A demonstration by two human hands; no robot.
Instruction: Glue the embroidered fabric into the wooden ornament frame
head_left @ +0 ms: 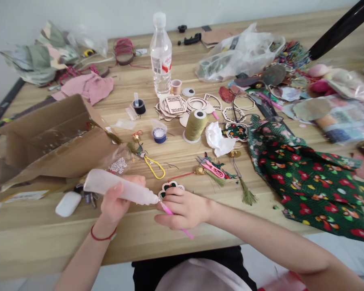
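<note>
My left hand [115, 200], with a red cord around its wrist, is shut on a white plastic squeeze bottle [119, 186] lying nearly level. The bottle's narrow nozzle comes to the fingers of my right hand [185, 209]. That hand grips a small scalloped ornament [170, 188] with a dark green and red face, its upper edge showing above the fingers. A thin pink stick [178, 220] runs out beneath those fingers toward the lower right. The nozzle tip is close to the stick, and my fingers hide part of the ornament.
The wooden table [176, 242] holds a cardboard box [57, 145], a water bottle [160, 54], an olive thread spool [196, 126], laser-cut wooden shapes [172, 107], pink scissors [211, 167], a yellow cord [154, 167], crumpled tissue [218, 139], and floral green fabric [309, 182].
</note>
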